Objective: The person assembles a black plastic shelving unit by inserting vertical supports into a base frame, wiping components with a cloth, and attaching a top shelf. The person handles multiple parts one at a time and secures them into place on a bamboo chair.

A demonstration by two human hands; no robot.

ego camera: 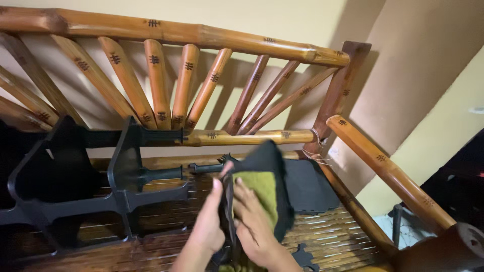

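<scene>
A flat black plastic panel (275,171) is gripped upright by the left hand (206,226) above the bamboo bench (333,236) while an olive-green cloth (259,189) is pressed against it by the right hand (257,226), fingers extended.

Both forearms run off the bottom edge. The left hand (207,226) covers the near edge of the black panel (269,166), and the right hand (257,226) hides the lower part of the green cloth (259,189). The black rack (75,176) is cut at the left edge, and the dark shape at bottom right (443,252) stays unreadable.
</scene>
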